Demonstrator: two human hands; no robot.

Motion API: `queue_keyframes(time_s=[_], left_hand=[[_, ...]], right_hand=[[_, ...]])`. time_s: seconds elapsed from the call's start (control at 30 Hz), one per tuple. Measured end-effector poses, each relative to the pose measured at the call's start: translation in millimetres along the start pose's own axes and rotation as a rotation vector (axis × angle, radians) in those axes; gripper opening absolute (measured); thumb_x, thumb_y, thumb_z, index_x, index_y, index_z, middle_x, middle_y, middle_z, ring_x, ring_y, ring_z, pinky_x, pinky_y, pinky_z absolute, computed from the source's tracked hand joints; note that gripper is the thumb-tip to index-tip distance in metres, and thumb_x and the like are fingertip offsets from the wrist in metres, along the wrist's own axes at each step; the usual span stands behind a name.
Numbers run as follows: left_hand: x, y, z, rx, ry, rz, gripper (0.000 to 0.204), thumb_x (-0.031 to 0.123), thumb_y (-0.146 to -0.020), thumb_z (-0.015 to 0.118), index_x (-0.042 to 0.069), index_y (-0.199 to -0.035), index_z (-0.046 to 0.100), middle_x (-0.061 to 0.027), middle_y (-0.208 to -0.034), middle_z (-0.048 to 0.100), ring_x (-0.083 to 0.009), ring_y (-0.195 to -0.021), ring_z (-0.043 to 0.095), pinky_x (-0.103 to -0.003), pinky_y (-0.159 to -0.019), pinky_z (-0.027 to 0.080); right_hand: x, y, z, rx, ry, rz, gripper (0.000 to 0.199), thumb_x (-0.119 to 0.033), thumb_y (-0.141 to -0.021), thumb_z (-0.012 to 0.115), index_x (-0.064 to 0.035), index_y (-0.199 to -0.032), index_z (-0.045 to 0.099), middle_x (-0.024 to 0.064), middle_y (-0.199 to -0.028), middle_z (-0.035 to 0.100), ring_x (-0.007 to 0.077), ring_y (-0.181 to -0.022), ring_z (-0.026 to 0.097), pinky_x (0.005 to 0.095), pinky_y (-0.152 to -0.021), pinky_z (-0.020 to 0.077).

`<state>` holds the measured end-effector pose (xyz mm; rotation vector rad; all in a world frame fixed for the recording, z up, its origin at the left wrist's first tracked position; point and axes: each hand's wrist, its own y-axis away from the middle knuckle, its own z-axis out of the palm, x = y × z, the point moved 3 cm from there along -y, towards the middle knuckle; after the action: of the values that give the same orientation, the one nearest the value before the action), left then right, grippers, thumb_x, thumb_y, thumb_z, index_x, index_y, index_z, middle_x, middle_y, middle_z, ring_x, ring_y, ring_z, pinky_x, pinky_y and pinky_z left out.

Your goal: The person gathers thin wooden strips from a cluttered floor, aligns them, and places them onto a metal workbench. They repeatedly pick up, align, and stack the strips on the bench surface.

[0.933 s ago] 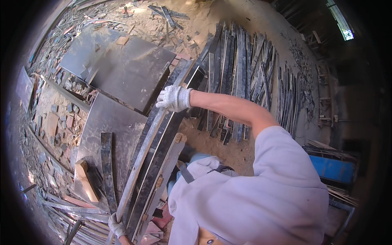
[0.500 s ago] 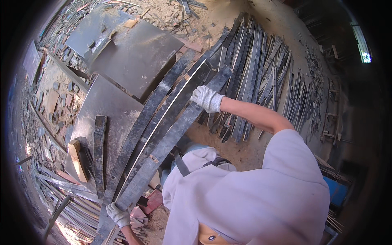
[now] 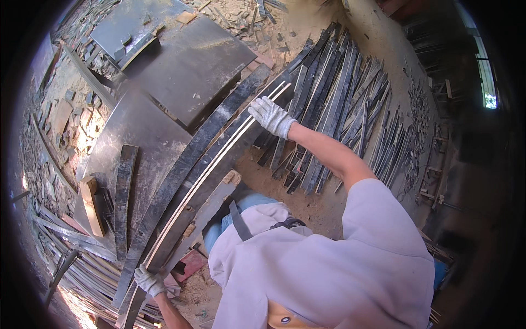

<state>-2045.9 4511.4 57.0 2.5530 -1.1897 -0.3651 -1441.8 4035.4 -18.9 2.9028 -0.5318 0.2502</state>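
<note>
1. Two gloved hands are on one long, dark stone strip (image 3: 205, 175), flat and narrow with a pale cut edge running its length; it lies slantwise from 7 o'clock up to 1 o'clock across the middle of the view.
2. Right hand (image 3: 270, 116), in a white knit glove, is on the strip's far end, fingers curled together over its edge.
3. Left hand (image 3: 149, 281), gloved too, grips the near end down at 7 o'clock, fingers wrapped round the strip.
4. Beside it, at 10 o'clock of the strip, another dark strip (image 3: 181, 181) runs alongside, touching or nearly so; I cannot tell which.
5. Big slabs (image 3: 189, 66) of dark, smooth, dusty stone fill the 11 o'clock quarter, overlapping one another.
6. Over at 2 o'clock, a row of cut strips (image 3: 337, 104) lies fanned on sandy ground, thin and grey with lighter edges.
7. One short strip (image 3: 123, 197) lies at 9 o'clock on a slab, with a tan wooden block (image 3: 90, 205) just beside it.
8. Rubble and stone chips (image 3: 52, 115) litter the left rim.
9. Low in the view, the person's pale shirt (image 3: 323, 268) hides the ground at 5 o'clock.
</note>
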Motion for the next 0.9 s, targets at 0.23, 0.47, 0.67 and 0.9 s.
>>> queue_keyframes(time_s=[0.23, 0.47, 0.67, 0.9], left_hand=[[-14.3, -10.4, 13.3, -0.059, 0.061, 0.067, 0.086, 0.009, -0.06, 0.083, 0.011, -0.141, 0.053, -0.0169, -0.121, 0.057, -0.04, -0.115, 0.056, -0.053, -0.101, 0.045], [31.1, -29.2, 4.7, -0.09, 0.238, 0.195, 0.085, 0.005, -0.066, 0.081, 0.015, -0.146, 0.053, -0.015, -0.126, 0.058, -0.038, -0.121, 0.055, -0.052, -0.106, 0.045], [156.7, -55.7, -37.8, -0.004, 0.516, 0.336, 0.097, 0.026, -0.066, 0.093, 0.007, -0.15, 0.048, -0.0168, -0.142, 0.055, -0.0394, -0.131, 0.053, -0.05, -0.113, 0.042], [233.2, -88.4, -43.4, -0.015, 0.51, 0.395, 0.11, 0.041, -0.052, 0.099, 0.004, -0.144, 0.05, -0.0182, -0.13, 0.059, -0.0388, -0.121, 0.057, -0.052, -0.107, 0.044]], right_hand=[[12.3, -15.4, -7.9, 0.112, 0.007, -0.075, 0.03, -0.015, -0.086, 0.06, -0.0024, -0.113, 0.063, 0.0124, -0.097, 0.062, 0.0295, -0.09, 0.063, 0.0442, -0.08, 0.0489], [38.5, -2.0, -50.2, 0.046, -0.074, -0.061, 0.03, -0.017, -0.079, 0.064, -0.0037, -0.106, 0.062, 0.0115, -0.09, 0.06, 0.0314, -0.086, 0.061, 0.0459, -0.076, 0.0494], [36.2, -13.5, -58.2, -0.001, -0.052, -0.087, 0.015, -0.016, -0.082, 0.062, -0.0073, -0.094, 0.06, 0.0113, -0.089, 0.059, 0.0293, -0.086, 0.059, 0.0443, -0.072, 0.0454], [44.9, -21.3, -96.3, -0.027, -0.091, -0.144, 0.04, -0.019, -0.069, 0.074, -0.0052, -0.105, 0.061, 0.0126, -0.094, 0.058, 0.0315, -0.09, 0.059, 0.0449, -0.074, 0.0454]])
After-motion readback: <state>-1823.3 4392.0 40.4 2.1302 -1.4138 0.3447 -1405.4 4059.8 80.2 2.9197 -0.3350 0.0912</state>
